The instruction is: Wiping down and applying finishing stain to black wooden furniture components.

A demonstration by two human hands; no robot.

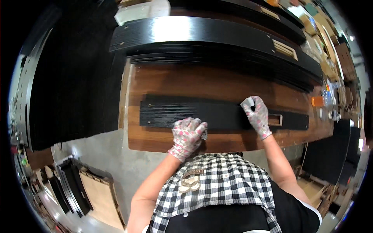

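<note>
Black ribbed panel point(217, 114) lies flat along brown wooden table point(217, 83). Left hand point(187, 136), floral glove, fingers curled on small white piece at panel's near edge. Right hand point(256, 115) pinches white bit above panel, beside rectangular cutout point(275, 119). Orange packet point(317, 101) far right.

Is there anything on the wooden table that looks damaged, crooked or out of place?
Nothing stands out. The black panel lies flat and parallel to the table edge, with the left hand and the right hand resting on it. The black stack behind looks tidy.

Head view, steeply down, close over workbench point(163, 83)
</note>
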